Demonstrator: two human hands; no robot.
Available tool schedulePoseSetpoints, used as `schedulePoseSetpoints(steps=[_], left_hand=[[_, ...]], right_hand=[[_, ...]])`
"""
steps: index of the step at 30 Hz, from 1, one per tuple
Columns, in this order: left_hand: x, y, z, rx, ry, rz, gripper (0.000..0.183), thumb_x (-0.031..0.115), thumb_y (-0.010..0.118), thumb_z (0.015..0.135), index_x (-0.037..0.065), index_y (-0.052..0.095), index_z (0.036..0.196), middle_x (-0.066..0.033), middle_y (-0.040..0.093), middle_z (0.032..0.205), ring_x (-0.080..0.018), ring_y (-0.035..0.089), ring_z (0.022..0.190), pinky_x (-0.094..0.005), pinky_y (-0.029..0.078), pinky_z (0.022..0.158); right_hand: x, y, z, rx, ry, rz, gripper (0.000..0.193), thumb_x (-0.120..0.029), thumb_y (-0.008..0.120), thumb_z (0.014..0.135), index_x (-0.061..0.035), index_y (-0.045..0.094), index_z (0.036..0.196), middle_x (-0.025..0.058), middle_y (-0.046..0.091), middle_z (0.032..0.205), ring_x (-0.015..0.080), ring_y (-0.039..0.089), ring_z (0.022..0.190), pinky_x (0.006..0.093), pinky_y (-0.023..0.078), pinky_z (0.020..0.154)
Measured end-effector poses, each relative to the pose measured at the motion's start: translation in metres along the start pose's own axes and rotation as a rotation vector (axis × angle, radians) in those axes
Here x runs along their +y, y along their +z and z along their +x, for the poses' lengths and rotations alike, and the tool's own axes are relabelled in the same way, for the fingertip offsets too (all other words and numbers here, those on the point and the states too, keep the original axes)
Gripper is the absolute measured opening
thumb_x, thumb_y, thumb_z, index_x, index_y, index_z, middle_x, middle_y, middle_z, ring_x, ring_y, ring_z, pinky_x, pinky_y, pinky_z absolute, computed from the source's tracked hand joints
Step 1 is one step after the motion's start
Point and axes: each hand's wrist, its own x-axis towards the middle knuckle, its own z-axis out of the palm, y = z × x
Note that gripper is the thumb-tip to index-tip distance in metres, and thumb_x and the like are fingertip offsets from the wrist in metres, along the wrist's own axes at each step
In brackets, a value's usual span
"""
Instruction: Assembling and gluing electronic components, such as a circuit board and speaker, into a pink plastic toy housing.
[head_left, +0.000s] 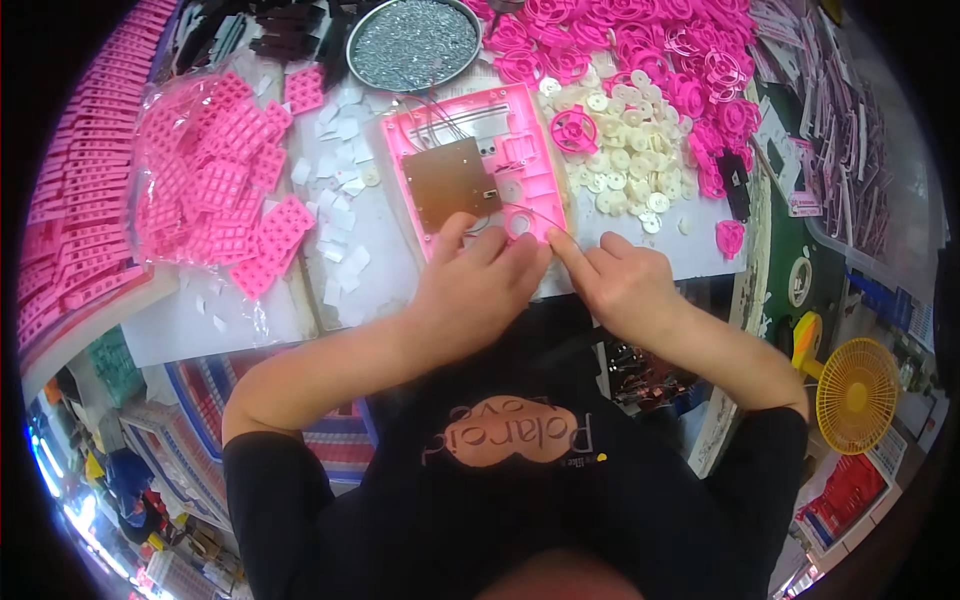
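In front of me a pink plastic housing lies open side up, with a brown circuit board in its left part. Dark thin wires run over its far end, and a thin strand shows close to my fingertips. My left hand is closed over the near edge, fingers bent down by a round opening in the housing; its fingertips are partly hidden. My right hand is closed at the near right corner, its forefinger reaching toward the left fingers. Whatever either hand pinches is too small or covered to name.
Pink button pads in a clear bag and white paper pieces lie left. A round tray of small metal parts stands behind. Cream discs and pink ring parts are heaped right. A yellow fan stands lower right.
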Motion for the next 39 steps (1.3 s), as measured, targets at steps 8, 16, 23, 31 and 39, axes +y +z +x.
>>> schedulePoseSetpoints(steps=[8,16,23,31,39], left_hand=[[-0.006,-0.007,-0.001,-0.032,-0.036,-0.076,0.051,0.018,0.075,0.080,0.010,0.062,0.129,-0.0037,0.057,0.109,-0.0221,0.055,0.100,-0.0465,0.040,0.095],[-0.091,-0.021,0.018,0.353,-0.466,-0.149,0.031,0.012,0.071,0.077,0.006,0.061,0.106,-0.0105,0.062,0.100,-0.0278,0.062,0.093,-0.0419,0.043,0.088],[-0.121,-0.016,0.034,0.515,-0.604,-0.096,0.038,0.022,0.076,0.081,0.002,0.064,0.111,-0.0104,0.065,0.098,-0.0262,0.063,0.090,-0.0393,0.049,0.076],[-0.133,-0.031,0.032,0.295,-0.693,-0.431,0.029,0.019,0.071,0.090,0.005,0.074,0.116,-0.0090,0.069,0.097,-0.0213,0.063,0.082,-0.0336,0.050,0.070],[-0.116,-0.029,0.010,0.494,-0.400,0.008,0.030,0.009,0.071,0.092,0.006,0.073,0.122,-0.0114,0.067,0.094,-0.0222,0.060,0.078,-0.0324,0.049,0.073]], right_hand=[[0.028,-0.014,0.146,-0.002,0.259,0.379,0.019,-0.024,0.070,0.082,-0.0080,0.075,0.091,0.0137,0.071,0.078,0.0330,0.071,0.076,0.0465,0.055,0.067],[0.025,0.027,0.178,0.050,0.333,0.225,0.022,-0.025,0.071,0.081,-0.0032,0.072,0.084,0.0172,0.071,0.078,0.0365,0.071,0.074,0.0480,0.056,0.069],[0.018,0.027,0.172,0.224,0.451,0.363,0.022,-0.021,0.069,0.082,0.0015,0.068,0.083,0.0186,0.070,0.075,0.0344,0.070,0.069,0.0456,0.055,0.065],[0.023,0.022,0.154,0.358,0.594,1.006,0.017,-0.014,0.065,0.083,0.0026,0.065,0.082,0.0189,0.070,0.072,0.0341,0.069,0.063,0.0414,0.054,0.061],[0.021,0.033,0.158,0.379,0.367,0.488,0.014,-0.016,0.067,0.085,-0.0029,0.066,0.083,0.0154,0.071,0.076,0.0359,0.069,0.070,0.0472,0.055,0.064]])
